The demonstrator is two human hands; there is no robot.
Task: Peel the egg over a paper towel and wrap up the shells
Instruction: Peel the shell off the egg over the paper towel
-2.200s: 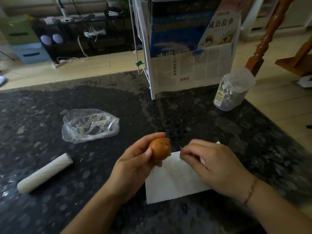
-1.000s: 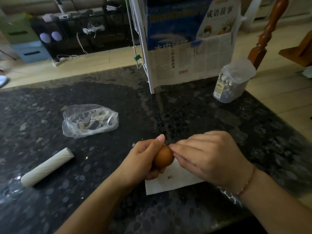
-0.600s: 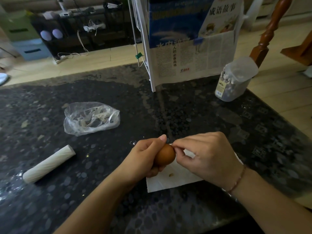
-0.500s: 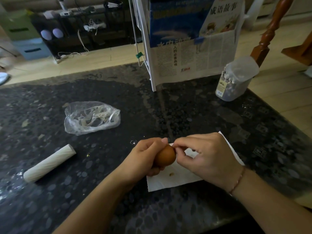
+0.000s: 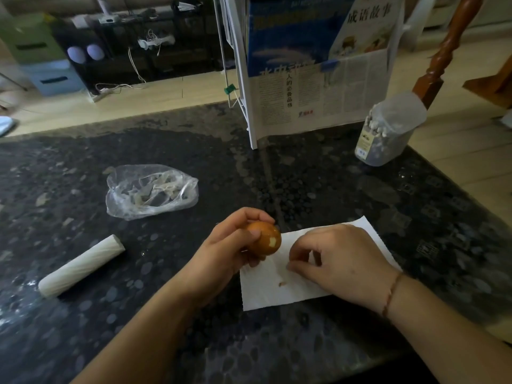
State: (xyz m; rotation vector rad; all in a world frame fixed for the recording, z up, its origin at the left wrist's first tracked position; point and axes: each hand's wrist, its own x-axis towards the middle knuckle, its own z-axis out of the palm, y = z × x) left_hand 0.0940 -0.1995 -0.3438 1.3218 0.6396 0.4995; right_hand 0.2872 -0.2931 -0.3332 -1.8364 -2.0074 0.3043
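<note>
Gripping the egg [image 5: 264, 238] above the paper towel's [image 5: 291, 289] left edge, the left hand [image 5: 230, 245] turns its small peeled patch rightward. Just right of it, the right hand [image 5: 340, 261] hovers with fingertips pinched; whether they hold shell is unclear.

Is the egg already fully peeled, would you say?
No, the egg in the left hand is still brown-shelled, with only one small pale patch bared.

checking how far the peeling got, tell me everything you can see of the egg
The egg is brown-shelled, smooth and oval, held above the left edge of the paper towel by the left hand, whose fingers and thumb curl around its left side. One small pale patch shows on its right face where shell is gone; the rest is unpeeled. The right hand is apart from it.
</note>
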